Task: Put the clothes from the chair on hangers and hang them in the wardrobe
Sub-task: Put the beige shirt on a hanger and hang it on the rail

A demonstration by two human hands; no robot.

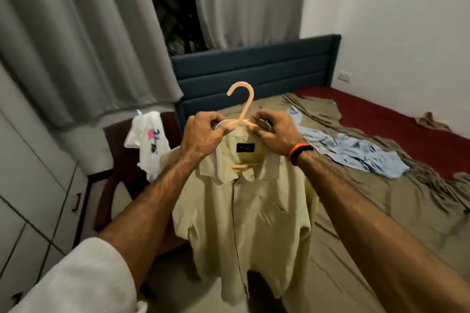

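**Head view: shirt half-seated on the hanger, collar could slip**

The head camera shows a pale yellow button-up shirt (244, 198) hanging in the centre of the frame on a peach plastic hanger (243, 107), whose hook points up above both hands. The left hand (202, 134) pinches the collar and the hanger's arm on its side; the right hand (273, 134) pinches the collar fabric on the other side.

The risks, as I judge them: if either pinch lets go before the shoulders sit squarely on the hanger arms, the light fabric may slide off one end and the shirt may drop to the floor. The front appears unbuttoned at the top, which would make slipping easier.

At centre left, a white printed T-shirt (147, 142) drapes over the dark wooden chair (114, 160). A light blue shirt (356, 150) lies on the bed (381, 114) at right. White wardrobe doors (30, 185) fill the left edge.
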